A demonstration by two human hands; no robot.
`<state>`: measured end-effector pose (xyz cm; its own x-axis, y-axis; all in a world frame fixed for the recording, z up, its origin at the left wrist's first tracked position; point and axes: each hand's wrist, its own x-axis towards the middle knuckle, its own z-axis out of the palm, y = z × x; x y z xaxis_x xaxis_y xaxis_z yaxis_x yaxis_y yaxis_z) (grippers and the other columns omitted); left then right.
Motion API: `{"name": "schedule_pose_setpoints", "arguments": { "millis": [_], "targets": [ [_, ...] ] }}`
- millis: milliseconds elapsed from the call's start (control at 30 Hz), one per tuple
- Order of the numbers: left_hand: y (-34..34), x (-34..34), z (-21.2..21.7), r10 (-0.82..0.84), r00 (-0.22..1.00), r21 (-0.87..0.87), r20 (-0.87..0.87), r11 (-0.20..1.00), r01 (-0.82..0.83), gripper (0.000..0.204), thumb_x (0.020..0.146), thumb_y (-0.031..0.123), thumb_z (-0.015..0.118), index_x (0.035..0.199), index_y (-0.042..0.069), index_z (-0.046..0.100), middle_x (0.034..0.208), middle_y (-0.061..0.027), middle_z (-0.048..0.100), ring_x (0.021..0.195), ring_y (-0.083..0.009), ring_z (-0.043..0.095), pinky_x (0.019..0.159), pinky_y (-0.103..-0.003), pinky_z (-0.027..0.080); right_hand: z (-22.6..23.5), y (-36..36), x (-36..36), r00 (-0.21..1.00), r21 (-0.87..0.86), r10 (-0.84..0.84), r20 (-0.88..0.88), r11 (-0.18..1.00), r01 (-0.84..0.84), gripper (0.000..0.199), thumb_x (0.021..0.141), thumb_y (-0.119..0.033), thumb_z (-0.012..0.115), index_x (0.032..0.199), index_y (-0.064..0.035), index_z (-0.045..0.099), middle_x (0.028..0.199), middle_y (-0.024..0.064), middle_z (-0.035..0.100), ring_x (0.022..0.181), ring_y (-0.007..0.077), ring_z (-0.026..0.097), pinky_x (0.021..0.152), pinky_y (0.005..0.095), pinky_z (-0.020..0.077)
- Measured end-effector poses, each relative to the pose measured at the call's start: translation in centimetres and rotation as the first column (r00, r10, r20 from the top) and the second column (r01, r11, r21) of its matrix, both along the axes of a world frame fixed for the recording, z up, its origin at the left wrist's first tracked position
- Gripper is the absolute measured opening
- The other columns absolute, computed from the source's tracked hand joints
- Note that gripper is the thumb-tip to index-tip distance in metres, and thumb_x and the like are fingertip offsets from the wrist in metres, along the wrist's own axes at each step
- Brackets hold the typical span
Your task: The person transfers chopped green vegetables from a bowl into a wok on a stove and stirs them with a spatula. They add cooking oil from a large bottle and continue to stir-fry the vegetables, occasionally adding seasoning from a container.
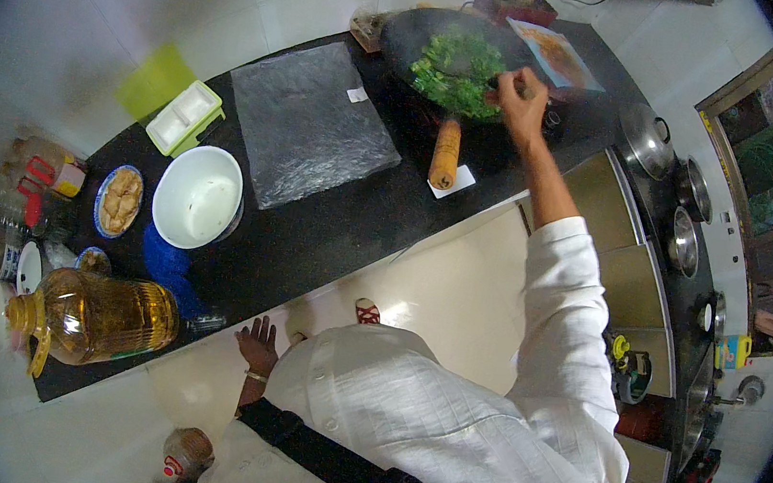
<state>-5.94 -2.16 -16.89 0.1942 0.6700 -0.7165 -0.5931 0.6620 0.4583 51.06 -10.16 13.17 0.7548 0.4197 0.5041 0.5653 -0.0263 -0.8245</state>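
A dark wok with a wooden handle sits at the far end of the counter. Chopped leafy greens fill its middle. My right hand is over the wok's right side, arm stretched forward, fingers drawn together in a pinch. Whatever is between those fingertips, if anything, is too small to make out. By the counter's front edge my left hand hangs low with fingers spread, holding nothing. Nearest to it are a small clear glass and a large jug of golden oil.
A dark slab or sheet lies left of the wok. Farther left stand a white bowl, a green-and-white box and a plate of pale food pieces. Right of the wok lies an open packet. Metal pots line the right counter.
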Motion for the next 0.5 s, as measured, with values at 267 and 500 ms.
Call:
{"name": "schedule_pose_setpoints", "arguments": {
  "millis": [267, 500],
  "targets": [
    [0.6, -2.6, -4.7, -0.007, 0.986, -0.074, 0.169, 0.997, 0.020, 0.065, 0.089, 0.053, 0.027, 0.139, 0.017, 0.007, 0.136, -0.0133, 0.032, 0.119, -0.0320, 0.041, 0.097, -0.047, 0.036, -0.1, -0.3, -2.6, 0.997, 0.001, -0.054, 0.053, 0.999, 0.054, 0.017, 0.080, -0.010, 0.054, 0.068, 0.0022, 0.050, 0.058, 0.0071, 0.055, 0.051, 0.0126, 0.057, 0.044, 0.0264, 0.0457],
    [1.1, -2.1, -5.2, -0.010, 0.985, -0.002, 0.172, 1.000, 0.011, 0.062, 0.088, 0.055, 0.033, 0.134, 0.017, 0.018, 0.133, -0.0130, 0.035, 0.117, -0.0328, 0.042, 0.097, -0.049, 0.035, 5.3, 1.3, 2.9, 0.995, 0.058, -0.070, -0.065, 0.996, 0.074, 0.019, 0.080, -0.011, 0.052, 0.073, 0.0059, 0.054, 0.068, 0.0123, 0.057, 0.055, 0.0205, 0.061, 0.050, 0.0307, 0.0546]
  ]
}}
